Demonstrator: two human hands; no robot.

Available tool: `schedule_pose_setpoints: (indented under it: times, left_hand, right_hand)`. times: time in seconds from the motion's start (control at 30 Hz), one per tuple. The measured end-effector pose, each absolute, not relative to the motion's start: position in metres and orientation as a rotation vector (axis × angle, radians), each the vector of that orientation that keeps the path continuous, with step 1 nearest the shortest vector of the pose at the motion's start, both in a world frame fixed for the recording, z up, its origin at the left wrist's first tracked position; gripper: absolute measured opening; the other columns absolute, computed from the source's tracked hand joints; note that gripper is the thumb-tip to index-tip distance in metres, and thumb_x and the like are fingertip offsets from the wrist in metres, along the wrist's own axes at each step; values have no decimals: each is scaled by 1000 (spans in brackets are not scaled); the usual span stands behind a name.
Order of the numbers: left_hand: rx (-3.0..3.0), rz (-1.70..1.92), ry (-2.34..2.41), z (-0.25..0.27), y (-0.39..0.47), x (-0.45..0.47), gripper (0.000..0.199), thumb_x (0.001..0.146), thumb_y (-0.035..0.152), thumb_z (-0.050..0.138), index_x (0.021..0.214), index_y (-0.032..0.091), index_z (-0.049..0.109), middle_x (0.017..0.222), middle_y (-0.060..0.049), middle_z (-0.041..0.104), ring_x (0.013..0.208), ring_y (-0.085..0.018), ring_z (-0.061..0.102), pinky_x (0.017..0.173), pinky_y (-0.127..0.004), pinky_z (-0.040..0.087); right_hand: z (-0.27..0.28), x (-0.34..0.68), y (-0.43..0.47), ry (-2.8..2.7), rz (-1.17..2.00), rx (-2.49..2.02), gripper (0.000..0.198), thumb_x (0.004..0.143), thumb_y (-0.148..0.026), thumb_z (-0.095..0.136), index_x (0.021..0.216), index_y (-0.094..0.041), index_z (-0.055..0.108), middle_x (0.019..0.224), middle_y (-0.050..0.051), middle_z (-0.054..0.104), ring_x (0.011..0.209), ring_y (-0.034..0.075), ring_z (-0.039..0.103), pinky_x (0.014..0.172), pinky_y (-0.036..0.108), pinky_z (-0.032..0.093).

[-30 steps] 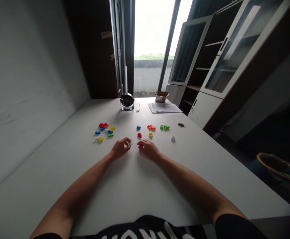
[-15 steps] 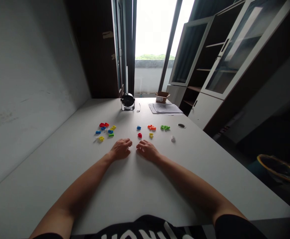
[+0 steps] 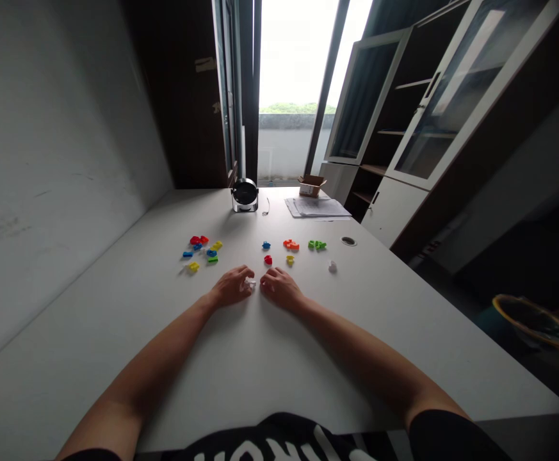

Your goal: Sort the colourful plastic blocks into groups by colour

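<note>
My left hand (image 3: 232,286) is closed around a small white plastic piece (image 3: 249,283), which shows between thumb and fingers. Just to its right, my right hand (image 3: 282,288) rests low over the table with its fingers curled; what they hold, if anything, is hidden. Beyond the right hand lie a red piece (image 3: 268,260), a yellow piece (image 3: 290,260) and a blue piece (image 3: 266,245). Farther right are orange pieces (image 3: 291,244), green pieces (image 3: 317,244) and a white piece (image 3: 332,266). Left of my left hand is a loose group with red pieces (image 3: 198,240) and a yellow piece (image 3: 193,266).
On the white table (image 3: 269,365), a round black device on a stand (image 3: 244,195) is at the back. Papers (image 3: 316,207) lie before a small open cardboard box (image 3: 312,186). A cable hole (image 3: 349,241) is at right, and a wall borders the left side.
My left hand has turned slightly, and the white piece in it now shows. My right hand stays close beside it, barely moved. The loose pieces lie as before.
</note>
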State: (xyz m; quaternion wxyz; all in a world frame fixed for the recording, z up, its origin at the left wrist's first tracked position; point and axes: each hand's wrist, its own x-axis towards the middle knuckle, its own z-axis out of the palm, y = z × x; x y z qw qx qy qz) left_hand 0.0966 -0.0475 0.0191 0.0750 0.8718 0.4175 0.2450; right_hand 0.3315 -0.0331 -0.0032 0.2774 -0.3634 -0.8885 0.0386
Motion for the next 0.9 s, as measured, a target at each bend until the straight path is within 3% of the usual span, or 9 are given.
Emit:
schedule_pose_setpoints:
  times: [0.13, 0.33, 0.77, 0.9]
  left_hand:
    - [2577, 786, 1382, 17, -45, 96, 29, 78, 21, 68, 106, 24, 63, 104, -6, 65, 95, -24, 62, 90, -38, 51]
    - [2530, 774, 1468, 17, -43, 94, 24, 81, 31, 71, 104, 24, 65, 97, -5, 65, 91, -24, 62, 83, -37, 50]
    - [2516, 696, 1461, 17, -40, 90, 22, 82, 37, 72, 99, 23, 68, 96, -6, 65, 93, -24, 59, 85, -36, 46]
    - [2477, 676, 1297, 17, -36, 81, 23, 80, 30, 72, 102, 24, 68, 94, -4, 64, 93, -23, 58, 85, -34, 46]
  right_hand:
    - [-3, 329, -34, -2403, 104, -950, 11, 92, -21, 64, 99, -23, 72, 98, 7, 66, 93, 22, 57, 86, 35, 46]
    - [-2, 331, -34, -2401, 125, -929, 11, 93, -20, 64, 100, -23, 72, 98, 7, 66, 92, 21, 57, 84, 34, 47]
    - [-5, 331, -33, -2410, 113, -934, 11, 92, -20, 65, 101, -23, 72, 99, 6, 66, 92, 20, 56, 85, 33, 45]
    - [-5, 331, -32, -2415, 107, -930, 11, 92, -20, 65, 101, -23, 72, 99, 6, 66, 93, 20, 56, 84, 32, 45]
